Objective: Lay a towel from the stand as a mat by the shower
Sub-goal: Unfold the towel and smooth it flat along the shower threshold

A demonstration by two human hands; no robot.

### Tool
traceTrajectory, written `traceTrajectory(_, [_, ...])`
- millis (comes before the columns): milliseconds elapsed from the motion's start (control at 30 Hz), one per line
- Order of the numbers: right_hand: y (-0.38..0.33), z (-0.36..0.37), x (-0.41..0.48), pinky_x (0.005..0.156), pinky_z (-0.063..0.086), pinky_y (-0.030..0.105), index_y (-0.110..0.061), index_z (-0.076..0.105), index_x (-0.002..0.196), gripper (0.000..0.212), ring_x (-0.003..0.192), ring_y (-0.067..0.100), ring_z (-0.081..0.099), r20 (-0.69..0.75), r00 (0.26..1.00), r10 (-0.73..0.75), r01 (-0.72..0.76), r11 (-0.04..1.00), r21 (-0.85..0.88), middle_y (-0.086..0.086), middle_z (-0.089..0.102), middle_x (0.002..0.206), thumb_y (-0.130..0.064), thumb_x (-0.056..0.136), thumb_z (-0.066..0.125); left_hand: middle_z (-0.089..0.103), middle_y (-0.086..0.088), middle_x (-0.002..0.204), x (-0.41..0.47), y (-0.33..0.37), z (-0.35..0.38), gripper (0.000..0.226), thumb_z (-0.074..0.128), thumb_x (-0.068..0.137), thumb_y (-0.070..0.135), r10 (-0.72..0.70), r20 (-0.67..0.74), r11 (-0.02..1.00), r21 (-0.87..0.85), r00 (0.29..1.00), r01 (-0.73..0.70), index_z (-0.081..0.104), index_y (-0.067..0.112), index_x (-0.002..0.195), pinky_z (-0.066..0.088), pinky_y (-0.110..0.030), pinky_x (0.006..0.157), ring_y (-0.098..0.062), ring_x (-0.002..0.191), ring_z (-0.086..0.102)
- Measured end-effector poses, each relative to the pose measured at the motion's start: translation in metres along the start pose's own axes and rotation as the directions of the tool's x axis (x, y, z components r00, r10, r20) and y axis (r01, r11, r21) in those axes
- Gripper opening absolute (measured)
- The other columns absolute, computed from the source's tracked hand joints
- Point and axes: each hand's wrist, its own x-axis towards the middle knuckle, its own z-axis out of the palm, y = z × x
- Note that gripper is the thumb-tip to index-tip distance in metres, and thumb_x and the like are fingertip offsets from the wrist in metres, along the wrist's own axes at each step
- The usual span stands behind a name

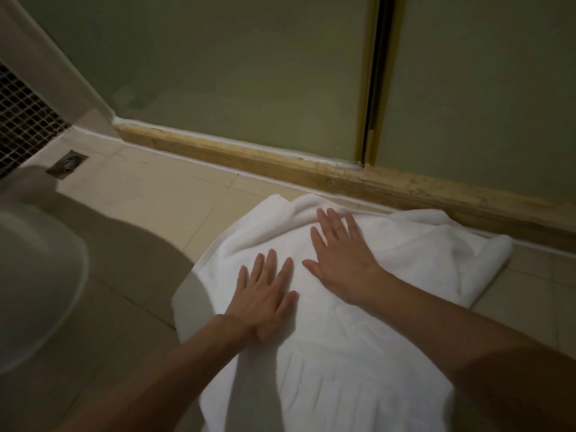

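A white towel (358, 338) lies spread on the tiled floor, its far edge bunched against the shower's raised threshold (249, 157). My left hand (265, 294) presses flat on the towel's left part with straight fingers. My right hand (339, 251) lies flat further up, its fingertips at the rumpled far edge. Neither hand grips the cloth. The towel's right corner (486, 263) is folded over. Behind the threshold stand the frosted shower doors (249, 73).
A white toilet bowl (37, 275) fills the left side, close to the towel's left edge. A square floor drain (67, 162) sits in the far left corner below a mosaic wall (21, 126). Beige floor tiles (156, 194) show between toilet and threshold.
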Motion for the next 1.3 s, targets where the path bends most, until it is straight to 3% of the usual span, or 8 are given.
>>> traceTrajectory(167, [0.010,0.000,-0.023,0.117,0.003,0.050,-0.015,0.024,0.147,0.057,0.146,0.032,0.004,-0.054,0.998,-0.019,0.024,0.997,0.078,0.019,0.006,0.158,-0.045,0.098,0.028,-0.030,-0.010,0.153,0.000,0.010,0.006,0.064,0.011,0.097,0.052,-0.023,-0.047,1.000,-0.002,0.999,0.023,-0.019,0.027,0.147,-0.018,-0.045,0.112,-0.025,0.134,-0.035])
traceTrajectory(333, [0.068,-0.014,-0.058,0.102,0.030,0.044,-0.014,0.053,0.124,0.037,0.115,0.031,0.047,-0.170,0.959,0.225,-0.203,0.970,0.137,0.014,0.054,0.126,-0.023,0.091,0.040,-0.030,-0.009,0.153,-0.003,0.049,0.003,0.069,0.006,0.090,0.060,0.074,-0.105,0.992,-0.091,0.992,-0.084,-0.016,0.028,0.148,-0.021,-0.042,0.109,-0.026,0.136,-0.034])
traceTrajectory(567, [0.136,-0.018,-0.118,0.096,0.037,0.039,-0.016,0.052,0.125,0.036,0.112,0.030,0.049,-0.129,0.925,0.358,-0.346,0.932,0.106,0.010,0.054,0.126,-0.025,0.093,0.041,-0.029,-0.009,0.154,0.004,0.150,-0.001,0.073,0.021,0.094,0.060,0.259,-0.098,0.962,-0.066,0.961,-0.266,-0.015,0.030,0.149,-0.014,-0.047,0.115,-0.026,0.139,-0.031])
traceTrajectory(667, [0.156,-0.013,-0.142,0.099,0.038,0.040,-0.014,0.048,0.130,0.039,0.117,0.032,0.048,-0.091,0.895,0.436,-0.387,0.863,0.326,0.012,0.051,0.133,-0.026,0.093,0.045,-0.027,-0.009,0.155,0.005,0.182,0.000,0.076,0.026,0.092,0.061,0.313,-0.086,0.948,-0.024,0.946,-0.316,-0.016,0.030,0.149,-0.013,-0.048,0.115,-0.028,0.140,-0.028])
traceTrajectory(800, [0.178,-0.006,-0.164,0.104,0.036,0.041,-0.015,0.037,0.138,0.054,0.128,0.032,0.042,0.138,0.827,0.545,-0.525,0.660,0.537,0.013,0.045,0.142,-0.025,0.087,0.053,-0.021,-0.010,0.157,0.007,0.201,0.006,0.083,0.035,0.091,0.055,0.329,-0.031,0.944,-0.012,0.944,-0.329,-0.019,0.027,0.148,-0.008,-0.051,0.116,-0.029,0.143,-0.021])
traceTrajectory(933, [0.183,-0.002,-0.181,0.095,0.042,0.034,-0.021,0.054,0.123,0.047,0.112,0.027,0.056,0.107,0.806,0.582,-0.485,0.546,0.684,0.001,0.062,0.113,-0.021,0.078,0.066,-0.010,-0.003,0.160,0.007,0.198,0.009,0.080,0.038,0.093,0.043,0.326,-0.036,0.942,-0.069,0.945,-0.328,-0.016,0.026,0.149,-0.004,-0.046,0.117,-0.023,0.146,-0.010])
traceTrajectory(1100, [0.171,-0.008,-0.168,0.074,0.047,0.039,-0.012,0.060,0.081,0.007,0.080,0.027,0.056,-0.010,0.786,0.618,-0.452,0.585,0.673,0.001,0.060,0.076,-0.015,0.076,0.065,-0.007,0.002,0.160,0.005,0.191,0.005,0.073,0.036,0.096,0.036,0.381,-0.069,0.915,-0.112,0.922,-0.387,-0.017,0.035,0.147,-0.003,-0.044,0.116,-0.020,0.146,-0.004])
traceTrajectory(1300, [0.157,-0.012,-0.152,0.066,0.044,0.030,-0.014,0.065,0.088,0.007,0.083,0.025,0.060,0.090,0.695,0.713,-0.522,0.415,0.745,0.004,0.065,0.086,-0.017,0.086,0.059,-0.007,-0.001,0.160,-0.002,0.189,0.002,0.065,0.033,0.099,0.029,0.454,-0.070,0.888,-0.046,0.888,-0.458,-0.009,0.043,0.147,0.000,-0.045,0.118,-0.022,0.147,-0.003])
